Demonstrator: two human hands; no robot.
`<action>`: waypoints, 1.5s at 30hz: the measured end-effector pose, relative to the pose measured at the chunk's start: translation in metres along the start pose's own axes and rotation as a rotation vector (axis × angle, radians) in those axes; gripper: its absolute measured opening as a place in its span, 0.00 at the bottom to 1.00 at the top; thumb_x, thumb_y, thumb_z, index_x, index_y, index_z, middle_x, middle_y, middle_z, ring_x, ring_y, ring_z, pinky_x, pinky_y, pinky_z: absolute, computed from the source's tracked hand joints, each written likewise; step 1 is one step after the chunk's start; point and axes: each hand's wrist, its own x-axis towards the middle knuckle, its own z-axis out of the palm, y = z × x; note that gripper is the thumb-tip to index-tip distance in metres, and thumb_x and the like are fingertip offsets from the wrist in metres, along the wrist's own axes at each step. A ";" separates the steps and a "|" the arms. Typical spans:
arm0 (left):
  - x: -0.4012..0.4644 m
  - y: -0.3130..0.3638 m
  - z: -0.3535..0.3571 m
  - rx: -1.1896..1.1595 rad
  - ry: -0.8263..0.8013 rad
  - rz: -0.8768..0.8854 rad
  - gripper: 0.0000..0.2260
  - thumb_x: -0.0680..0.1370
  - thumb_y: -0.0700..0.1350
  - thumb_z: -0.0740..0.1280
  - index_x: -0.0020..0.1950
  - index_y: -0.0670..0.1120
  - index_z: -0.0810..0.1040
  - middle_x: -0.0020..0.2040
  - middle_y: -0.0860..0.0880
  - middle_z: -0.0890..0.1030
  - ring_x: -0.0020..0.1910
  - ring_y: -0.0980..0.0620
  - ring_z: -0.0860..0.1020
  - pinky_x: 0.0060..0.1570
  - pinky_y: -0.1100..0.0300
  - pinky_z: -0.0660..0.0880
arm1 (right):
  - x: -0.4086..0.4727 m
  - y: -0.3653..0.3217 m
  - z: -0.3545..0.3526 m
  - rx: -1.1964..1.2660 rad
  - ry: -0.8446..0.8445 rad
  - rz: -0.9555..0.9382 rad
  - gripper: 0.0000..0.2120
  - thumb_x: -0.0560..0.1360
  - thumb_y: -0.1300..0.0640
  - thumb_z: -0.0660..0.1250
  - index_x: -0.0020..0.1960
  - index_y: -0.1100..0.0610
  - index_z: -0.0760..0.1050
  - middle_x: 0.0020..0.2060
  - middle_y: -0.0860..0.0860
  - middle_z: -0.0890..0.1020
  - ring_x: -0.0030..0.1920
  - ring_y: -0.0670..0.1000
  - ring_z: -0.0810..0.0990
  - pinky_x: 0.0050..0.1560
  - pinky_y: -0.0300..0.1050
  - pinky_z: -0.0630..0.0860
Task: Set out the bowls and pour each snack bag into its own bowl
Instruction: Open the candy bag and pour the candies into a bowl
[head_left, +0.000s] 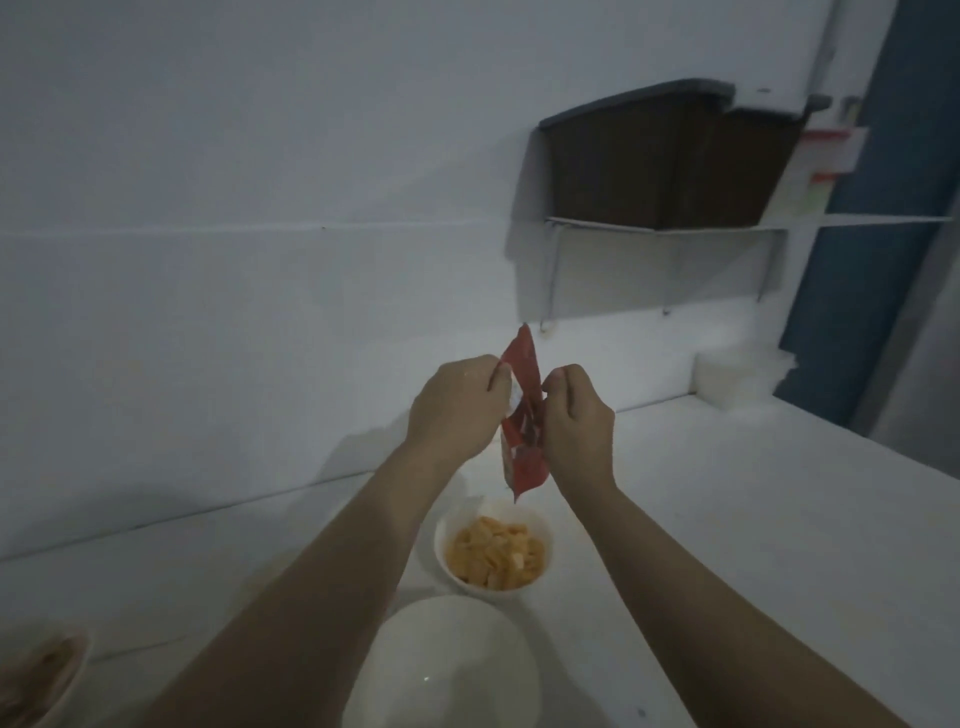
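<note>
Counted on the counter (727, 519): 3 bowls. 1 holding orange snack pieces (494, 552) near the middle, 1 white and bare inside (441, 670) at the near edge, 1 cut off at the near left corner (36, 675) with pale food in it. 1 red snack bag (522, 426), held above the counter. 2 hands: left (457, 400), right (576, 421). 1 white tub (737, 376) at the far right corner.

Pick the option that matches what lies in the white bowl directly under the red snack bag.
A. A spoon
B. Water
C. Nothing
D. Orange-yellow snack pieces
D: the white bowl below the red snack bag, which the left hand and right hand both pinch, holds orange-yellow snack pieces.
</note>
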 end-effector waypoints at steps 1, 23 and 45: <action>-0.005 0.014 0.007 -0.039 -0.010 0.015 0.18 0.83 0.50 0.54 0.32 0.51 0.65 0.33 0.51 0.73 0.34 0.50 0.73 0.33 0.58 0.64 | -0.003 0.001 -0.016 0.007 0.036 0.013 0.14 0.84 0.56 0.53 0.44 0.61 0.70 0.29 0.50 0.75 0.27 0.43 0.72 0.27 0.34 0.67; -0.130 0.154 0.199 -0.090 -0.491 -0.095 0.17 0.83 0.53 0.52 0.50 0.47 0.77 0.48 0.49 0.81 0.46 0.49 0.79 0.46 0.56 0.75 | -0.087 0.104 -0.245 -0.178 0.023 0.402 0.13 0.83 0.56 0.55 0.44 0.56 0.74 0.35 0.55 0.81 0.35 0.58 0.79 0.37 0.55 0.79; -0.120 0.154 0.197 -0.779 -0.875 -0.453 0.17 0.82 0.53 0.56 0.54 0.41 0.77 0.40 0.47 0.79 0.38 0.49 0.79 0.45 0.56 0.72 | -0.095 0.096 -0.255 -0.026 -0.292 0.616 0.18 0.82 0.41 0.57 0.53 0.56 0.74 0.45 0.52 0.83 0.46 0.54 0.84 0.48 0.48 0.84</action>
